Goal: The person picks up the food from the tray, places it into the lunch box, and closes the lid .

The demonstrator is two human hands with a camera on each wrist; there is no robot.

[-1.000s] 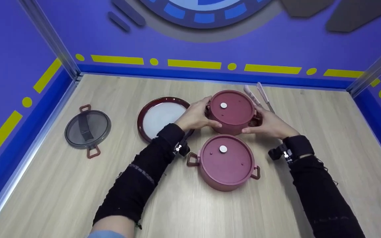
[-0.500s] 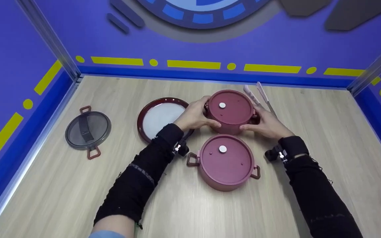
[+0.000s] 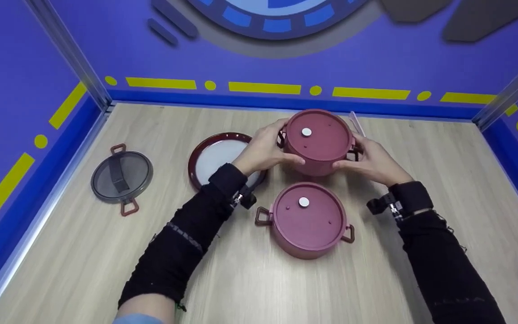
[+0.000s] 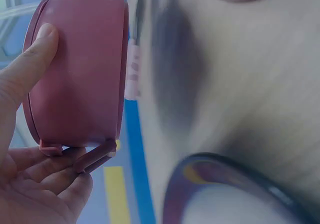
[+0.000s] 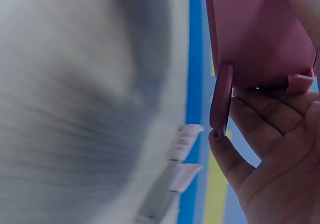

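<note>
In the head view, my left hand [image 3: 265,149] and right hand [image 3: 372,161] hold a small red lidded pot [image 3: 319,135] from both sides. It hangs level over the back of the table, with its shadow well apart from it in the wrist views. Each thumb presses the front wall while the other fingers reach under and behind the brown side handle [image 5: 221,100]. A white knob [image 3: 306,132] sits on the lid. Just in front stands a wider pink-red lidded pot [image 3: 308,220] on the table, its brown loop handles pointing left and right.
A white plate with a dark red rim [image 3: 194,167] lies partly behind my left forearm. Far left is a round grey see-through lid [image 3: 137,173] with red-brown loops. Two pink-handled utensils [image 5: 181,154] lie by the back wall, partly hidden behind the pot in the head view.
Both hands have raised the small pot up off the table and slightly toward the back right. It now covers more of the pink-handled utensils. The wider pot, plate and grey lid have stayed put.
</note>
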